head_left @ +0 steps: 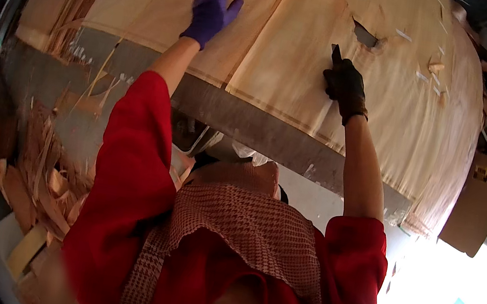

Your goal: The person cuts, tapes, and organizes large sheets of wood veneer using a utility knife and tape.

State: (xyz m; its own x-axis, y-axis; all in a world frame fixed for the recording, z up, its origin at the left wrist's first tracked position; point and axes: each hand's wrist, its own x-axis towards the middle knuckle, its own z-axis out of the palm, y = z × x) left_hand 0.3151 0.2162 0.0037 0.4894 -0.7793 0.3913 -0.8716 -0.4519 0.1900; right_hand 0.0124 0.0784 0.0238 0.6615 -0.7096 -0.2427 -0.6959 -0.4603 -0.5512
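Far left: heap of thin wood scraps (39,191), lower part runs into shadow, individual pieces hard to separate. Next, left wood sheet (152,6) on the grey table (260,123); far edge cut off by the frame top. Left hand (210,14), purple glove, fingers spread, palm down over that sheet, gripping nothing visible; contact under palm hidden. Apron (246,215) blocks the floor below. Seam, then right wood sheet (291,65), near edge lying along the table front. Right hand (346,85), dark glove, well apart from left, index finger extended, others curled; can't tell if it holds something, fingertip too dark. Just beyond: ragged hole (364,37), then white strips (404,35). Far right: brown cardboard (476,202), floor beyond blown out.
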